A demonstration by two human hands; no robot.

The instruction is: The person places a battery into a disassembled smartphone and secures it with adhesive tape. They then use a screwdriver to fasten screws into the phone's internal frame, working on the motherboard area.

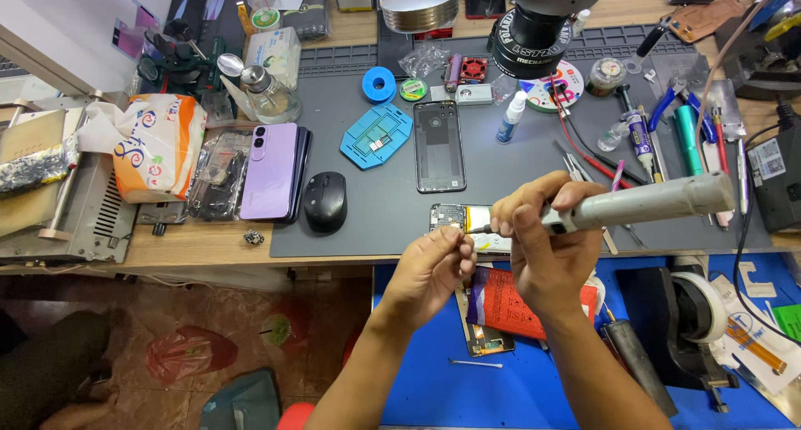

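The grey electric screwdriver (642, 203) lies level in the right hand (542, 246) above the counter (367, 205) edge, grip closed round it, while the left hand (430, 267) pinches at its tip, steadying the bit over the opened phone (455, 216).

Single head-worn view, looking steeply down and forward from above the seated person. Both hands sit close, just below frame centre. The dark grey rubber work mat (367, 146) fills 12 o'clock, wooden bench edge (200, 242) at 9, floor at 7.
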